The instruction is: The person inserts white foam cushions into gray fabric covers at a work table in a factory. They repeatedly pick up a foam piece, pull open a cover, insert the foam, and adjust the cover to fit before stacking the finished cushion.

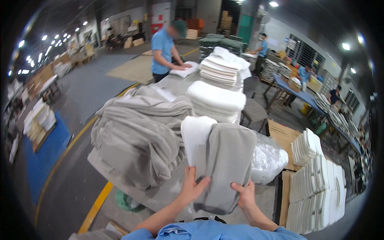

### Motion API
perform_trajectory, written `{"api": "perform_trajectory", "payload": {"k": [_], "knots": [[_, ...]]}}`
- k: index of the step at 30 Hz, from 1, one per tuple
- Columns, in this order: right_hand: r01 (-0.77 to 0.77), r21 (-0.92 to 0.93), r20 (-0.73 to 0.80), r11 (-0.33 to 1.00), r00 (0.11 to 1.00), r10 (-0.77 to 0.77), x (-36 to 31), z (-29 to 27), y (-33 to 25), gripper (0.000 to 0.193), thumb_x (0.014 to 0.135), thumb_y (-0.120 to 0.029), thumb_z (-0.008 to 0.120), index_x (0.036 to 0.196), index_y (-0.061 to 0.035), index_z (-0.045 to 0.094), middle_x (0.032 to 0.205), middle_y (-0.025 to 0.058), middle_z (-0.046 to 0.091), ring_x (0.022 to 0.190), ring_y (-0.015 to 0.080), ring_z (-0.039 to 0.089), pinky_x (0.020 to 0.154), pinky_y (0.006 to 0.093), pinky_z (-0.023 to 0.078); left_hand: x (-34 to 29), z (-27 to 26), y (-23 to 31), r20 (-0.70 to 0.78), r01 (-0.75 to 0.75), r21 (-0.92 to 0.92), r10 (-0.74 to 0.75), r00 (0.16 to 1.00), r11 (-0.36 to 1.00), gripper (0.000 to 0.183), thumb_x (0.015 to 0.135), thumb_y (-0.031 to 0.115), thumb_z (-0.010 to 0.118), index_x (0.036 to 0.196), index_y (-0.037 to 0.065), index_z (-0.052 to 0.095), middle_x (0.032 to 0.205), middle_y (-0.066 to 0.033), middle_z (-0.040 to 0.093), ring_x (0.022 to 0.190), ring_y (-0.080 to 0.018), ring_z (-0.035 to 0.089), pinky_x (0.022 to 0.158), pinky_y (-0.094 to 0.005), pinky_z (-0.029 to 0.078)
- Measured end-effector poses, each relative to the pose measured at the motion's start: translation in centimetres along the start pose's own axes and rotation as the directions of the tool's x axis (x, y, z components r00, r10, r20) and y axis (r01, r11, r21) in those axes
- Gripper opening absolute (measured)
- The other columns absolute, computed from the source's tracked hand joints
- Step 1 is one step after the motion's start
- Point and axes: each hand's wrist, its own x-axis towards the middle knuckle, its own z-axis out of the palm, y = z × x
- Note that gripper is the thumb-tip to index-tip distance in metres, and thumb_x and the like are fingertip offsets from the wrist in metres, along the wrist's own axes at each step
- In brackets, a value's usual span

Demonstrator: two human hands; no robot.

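Observation:
Close in front of me is a grey padded fabric piece, long with rounded corners, tilted upright. My right hand grips its lower right edge, thumb on the front and fingers mostly hidden behind. At its lower left edge, my left hand holds it with the thumb against the grey cloth. The left fingers also come up against the bottom of a white pad, which stands partly behind the grey piece. Whether the pad goes inside the grey fabric cannot be seen. To the left lies a large heap of grey fabric.
White pads are stacked farther along the table, with another stack beyond. A clear plastic bag sits at the right. Many white pads stand by cardboard. Across the table a co-worker presses white cloth.

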Motion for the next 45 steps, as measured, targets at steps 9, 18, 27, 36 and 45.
{"api": "perform_trajectory", "payload": {"k": [9,18,27,36,45], "knots": [[-0.27,-0.027,0.211,0.963,0.94,0.269,-6.2,3.5,2.9,0.066,0.087,-0.012,0.084,0.143,0.0025,0.052,0.134,0.0148,0.066,0.12,0.0268,0.065,0.102,0.0384,0.053,7.2,0.3,-5.3,0.563,0.534,0.155,-0.519,0.644,0.831,0.033,0.113,0.029,0.047,0.117,0.004,0.068,0.1,0.0011,0.067,0.091,-0.0091,0.057,0.085,-0.029,0.048],[0.109,-0.719,0.633,0.686,0.509,0.583,-5.6,-5.5,7.9,0.058,0.104,-0.05,0.058,0.123,0.0036,0.069,0.117,0.0243,0.073,0.108,0.037,0.069,0.095,0.0423,0.053,-3.2,-1.8,-12.0,0.72,0.331,0.474,-0.576,0.387,0.816,0.034,0.11,0.034,0.053,0.107,0.003,0.067,0.096,-0.0021,0.07,0.091,-0.013,0.062,0.079,-0.0345,0.05],[0.092,-0.815,0.249,0.571,0.947,0.202,7.0,-10.7,3.3,0.038,0.104,-0.035,0.058,0.11,-0.0019,0.074,0.113,0.0208,0.072,0.103,0.032,0.07,0.085,0.0458,0.054,-0.2,2.9,-10.2,0.603,0.567,0.49,-0.727,0.327,0.662,0.046,0.103,0.045,0.061,0.095,0.001,0.073,0.088,-0.0052,0.072,0.081,-0.015,0.063,0.072,-0.0352,0.048],[0.365,-0.774,0.555,0.518,0.784,0.277,6.3,-8.5,3.2,0.023,0.098,-0.026,0.069,0.097,-0.0035,0.074,0.1,0.0157,0.068,0.096,0.0369,0.066,0.085,0.0442,0.053,-3.0,6.6,-7.0,0.48,0.323,0.499,-0.567,0.669,0.804,0.033,0.097,0.035,0.071,0.085,0.004,0.07,0.077,-0.0104,0.07,0.066,-0.0277,0.065,0.063,-0.0421,0.048],[0.125,-0.847,0.39,0.517,0.806,0.445,8.5,-7.7,4.3,0.021,0.098,-0.026,0.068,0.1,-0.0062,0.074,0.09,0.0133,0.071,0.084,0.0309,0.069,0.076,0.0401,0.054,-4.6,6.7,-5.9,0.374,-0.275,0.479,0.089,0.923,0.834,0.021,0.083,0.018,0.078,0.076,0.01,0.059,0.073,-0.0084,0.055,0.071,-0.0316,0.058,0.064,-0.0455,0.044]]}}
